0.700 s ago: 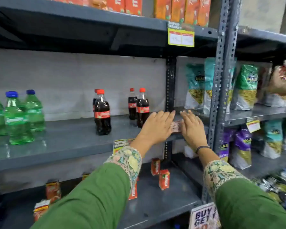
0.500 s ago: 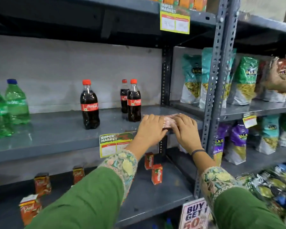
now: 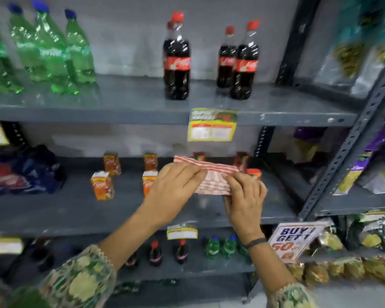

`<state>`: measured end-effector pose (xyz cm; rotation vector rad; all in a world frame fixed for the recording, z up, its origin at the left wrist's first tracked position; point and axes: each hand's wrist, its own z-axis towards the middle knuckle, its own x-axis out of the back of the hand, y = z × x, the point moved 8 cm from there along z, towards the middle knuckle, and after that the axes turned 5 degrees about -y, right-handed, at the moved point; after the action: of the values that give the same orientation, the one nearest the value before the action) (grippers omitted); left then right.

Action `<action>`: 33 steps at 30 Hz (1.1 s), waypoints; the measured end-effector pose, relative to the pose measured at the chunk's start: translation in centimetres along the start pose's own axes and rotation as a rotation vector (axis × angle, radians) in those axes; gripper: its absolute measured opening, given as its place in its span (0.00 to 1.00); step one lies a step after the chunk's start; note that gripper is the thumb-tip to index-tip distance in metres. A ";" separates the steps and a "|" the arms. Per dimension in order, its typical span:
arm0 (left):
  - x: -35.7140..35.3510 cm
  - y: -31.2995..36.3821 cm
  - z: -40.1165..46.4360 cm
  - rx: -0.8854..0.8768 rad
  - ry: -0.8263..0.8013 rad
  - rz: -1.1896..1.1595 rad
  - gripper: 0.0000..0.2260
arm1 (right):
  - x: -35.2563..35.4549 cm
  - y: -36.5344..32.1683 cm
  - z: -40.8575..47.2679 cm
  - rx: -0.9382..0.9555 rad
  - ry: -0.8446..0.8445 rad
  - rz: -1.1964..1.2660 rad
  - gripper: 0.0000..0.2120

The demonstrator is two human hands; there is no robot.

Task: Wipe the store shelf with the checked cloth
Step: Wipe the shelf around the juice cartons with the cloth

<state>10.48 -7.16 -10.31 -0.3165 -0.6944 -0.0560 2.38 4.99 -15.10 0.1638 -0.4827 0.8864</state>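
A folded red-and-white checked cloth [image 3: 211,177] is held in the air between both hands, in front of the lower grey shelf [image 3: 53,210]. My left hand [image 3: 173,192] pinches its left part from above. My right hand [image 3: 245,196] grips its right end. The upper grey shelf [image 3: 131,101], where the cloth lay before, stands above the hands with cola bottles [image 3: 177,56] on it. The picture is motion-blurred.
Green bottles [image 3: 47,52] stand at the upper shelf's left. Small orange juice cartons [image 3: 102,184] and dark packs [image 3: 25,170] sit on the lower shelf. A perforated upright post [image 3: 351,138] separates snack bags [image 3: 365,165] on the right. A "Buy 1 Get 1" sign [image 3: 293,238] hangs low right.
Both hands have lifted the cloth off the upper shelf's front edge and brought it down in front of the lower shelf. The camera has tilted downwards.
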 end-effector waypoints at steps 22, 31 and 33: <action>2.8 -41.1 -41.1 0.863 -0.565 -0.113 0.17 | -31.9 -40.6 0.5 -0.265 -0.830 0.224 0.11; -3.9 -46.9 -51.2 1.360 -0.906 -0.370 0.23 | -38.5 -46.6 -4.6 -0.339 -1.092 0.279 0.22; -3.3 -47.8 -50.9 1.477 -0.896 -0.377 0.22 | -38.4 -48.5 -5.5 -0.162 -1.071 0.349 0.21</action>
<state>32.11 -68.25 -36.35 1.2929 -1.4706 0.2581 21.36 -50.61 -35.10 0.4156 -1.6124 1.0494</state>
